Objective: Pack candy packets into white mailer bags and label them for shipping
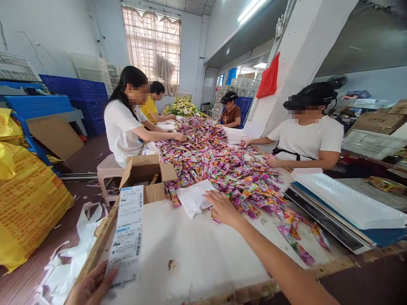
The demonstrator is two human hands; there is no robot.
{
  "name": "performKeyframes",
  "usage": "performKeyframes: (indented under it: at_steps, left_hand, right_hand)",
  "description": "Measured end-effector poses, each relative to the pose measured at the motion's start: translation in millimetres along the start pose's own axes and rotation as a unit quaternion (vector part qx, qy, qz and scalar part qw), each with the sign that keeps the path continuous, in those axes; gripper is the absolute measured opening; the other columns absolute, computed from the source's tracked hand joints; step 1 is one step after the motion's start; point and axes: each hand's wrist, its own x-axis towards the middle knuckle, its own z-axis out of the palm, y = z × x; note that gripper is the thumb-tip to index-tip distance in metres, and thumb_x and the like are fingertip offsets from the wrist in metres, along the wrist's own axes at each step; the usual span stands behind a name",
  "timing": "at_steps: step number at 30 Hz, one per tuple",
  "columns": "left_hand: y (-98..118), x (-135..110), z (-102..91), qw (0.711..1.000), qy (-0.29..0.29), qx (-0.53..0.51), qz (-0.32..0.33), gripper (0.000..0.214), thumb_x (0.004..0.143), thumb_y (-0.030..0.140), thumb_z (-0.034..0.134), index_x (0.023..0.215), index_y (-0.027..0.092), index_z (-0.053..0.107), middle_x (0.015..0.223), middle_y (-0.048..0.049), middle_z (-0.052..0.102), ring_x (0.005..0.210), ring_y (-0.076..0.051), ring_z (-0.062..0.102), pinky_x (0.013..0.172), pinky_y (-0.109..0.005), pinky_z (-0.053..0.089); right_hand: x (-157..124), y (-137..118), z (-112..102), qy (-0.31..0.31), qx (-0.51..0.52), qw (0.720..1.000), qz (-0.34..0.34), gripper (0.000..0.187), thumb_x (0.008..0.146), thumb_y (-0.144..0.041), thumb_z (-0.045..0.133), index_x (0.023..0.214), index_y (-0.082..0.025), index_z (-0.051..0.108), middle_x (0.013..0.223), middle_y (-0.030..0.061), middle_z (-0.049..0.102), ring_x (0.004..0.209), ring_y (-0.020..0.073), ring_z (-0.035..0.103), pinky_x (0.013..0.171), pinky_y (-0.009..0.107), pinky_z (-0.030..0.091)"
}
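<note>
A long, slim bare right forearm (273, 250), smooth in outline, and look how it narrowed to the wrist (239, 222), then a bare right hand (225, 208), slender-fingered; the bare left hand (87, 288), slim-fingered too, showed only partly

Left hand (91, 287) sits low at the bottom-left edge, partly cut off by frame, thumb and fingers pinched together, pointing up and right. Right forearm (276, 254), bare, reaches diagonally from bottom right toward center; wrist (239, 223) roughly in line. Right hand (223, 207) is palm down, fingers slightly bent, leftward; grip unclear.
</note>
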Motion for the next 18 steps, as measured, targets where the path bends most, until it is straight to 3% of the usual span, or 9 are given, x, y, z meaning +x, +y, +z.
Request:
performKeyframes:
  at_steps: [2, 4, 7, 10, 12, 15, 16, 18]
  left_hand:
    - [2.9, -9.8, 0.4, 0.999, -0.01, -0.029, 0.015, 0.047, 0.054, 0.052, 0.079, 0.088, 0.022, 0.067, 0.089, -0.0025, 0.078, 0.082, -0.028, 0.071, 0.063, -0.028, 0.059]
    - [3.2, -17.7, -2.2, 0.998, -0.001, -0.063, 0.019, 0.04, 0.058, 0.047, 0.079, 0.087, 0.022, 0.067, 0.092, -0.0031, 0.078, 0.085, -0.028, 0.072, 0.064, -0.028, 0.06]
    - [4.2, -24.1, -8.7, 0.991, 0.0, -0.132, -0.005, 0.039, 0.058, 0.039, 0.082, 0.09, 0.023, 0.067, 0.091, -0.0021, 0.078, 0.087, -0.028, 0.072, 0.063, -0.028, 0.06]
    - [13.3, -28.0, -13.5, 0.982, 0.018, -0.188, -0.023, 0.047, 0.054, 0.035, 0.085, 0.096, 0.024, 0.066, 0.092, -0.0009, 0.078, 0.086, -0.025, 0.072, 0.068, -0.025, 0.06]
    - [22.8, -31.5, -14.9, 0.975, 0.038, -0.22, -0.008, 0.052, 0.051, 0.033, 0.086, 0.098, 0.025, 0.065, 0.092, 0.0005, 0.077, 0.077, -0.021, 0.072, 0.062, -0.02, 0.059]
    - [34.6, -40.1, -11.6, 0.966, 0.036, -0.255, 0.008, 0.055, 0.048, 0.03, 0.088, 0.097, 0.029, 0.062, 0.088, 0.0041, 0.077, 0.067, -0.018, 0.071, 0.055, -0.019, 0.057]
    - [37.1, -44.2, -8.4, 0.967, 0.036, -0.252, 0.012, 0.053, 0.048, 0.029, 0.088, 0.095, 0.029, 0.063, 0.086, 0.0043, 0.077, 0.069, -0.018, 0.071, 0.057, -0.019, 0.057]
    - [40.9, -54.6, 1.8, 0.974, 0.034, -0.224, 0.013, 0.046, 0.046, 0.028, 0.089, 0.086, 0.025, 0.066, 0.083, 0.0007, 0.077, 0.078, -0.022, 0.072, 0.067, -0.022, 0.059]
  right_hand:
    - [20.9, -21.5, 23.0, -0.01, -0.008, 1.0, -0.011, 0.053, 0.067, 0.003, 0.046, 0.111, -0.025, 0.056, 0.113, 0.0034, 0.06, 0.106, 0.0197, 0.052, 0.091, 0.034, 0.037]
    - [35.2, -26.2, 25.1, 0.01, -0.009, 1.0, 0.015, 0.036, 0.069, 0.002, 0.045, 0.095, -0.021, 0.057, 0.095, 0.0037, 0.062, 0.092, 0.0201, 0.054, 0.082, 0.034, 0.037]
    - [41.4, -38.1, 2.9, 0.045, -0.013, 0.998, 0.048, 0.023, 0.074, -0.003, 0.047, 0.09, -0.018, 0.054, 0.089, 0.0058, 0.059, 0.088, 0.0216, 0.051, 0.08, 0.035, 0.036]
    - [19.1, -86.1, -22.5, 0.064, 0.006, 0.996, 0.067, 0.019, 0.076, -0.006, 0.048, 0.091, -0.017, 0.052, 0.092, 0.0068, 0.057, 0.09, 0.0224, 0.049, 0.082, 0.036, 0.036]
    - [-7.5, -131.1, -30.7, 0.004, 0.038, 0.997, 0.069, 0.022, 0.072, -0.004, 0.05, 0.088, -0.018, 0.053, 0.091, 0.006, 0.056, 0.087, 0.0224, 0.05, 0.079, 0.035, 0.038]
    - [-40.6, -188.6, -34.0, -0.18, 0.14, 0.972, 0.058, 0.024, 0.068, -0.005, 0.058, 0.086, -0.02, 0.056, 0.092, 0.0054, 0.06, 0.086, 0.0234, 0.053, 0.076, 0.034, 0.041]
    - [-45.4, -201.7, -35.2, -0.211, 0.199, 0.955, 0.064, 0.026, 0.069, -0.008, 0.061, 0.092, -0.02, 0.057, 0.094, 0.0051, 0.061, 0.088, 0.0235, 0.055, 0.077, 0.034, 0.043]
    - [-44.1, -219.9, -39.3, -0.189, 0.332, 0.92, 0.091, 0.049, 0.073, -0.018, 0.067, 0.118, -0.023, 0.05, 0.103, 0.0043, 0.062, 0.095, 0.0218, 0.056, 0.084, 0.033, 0.044]
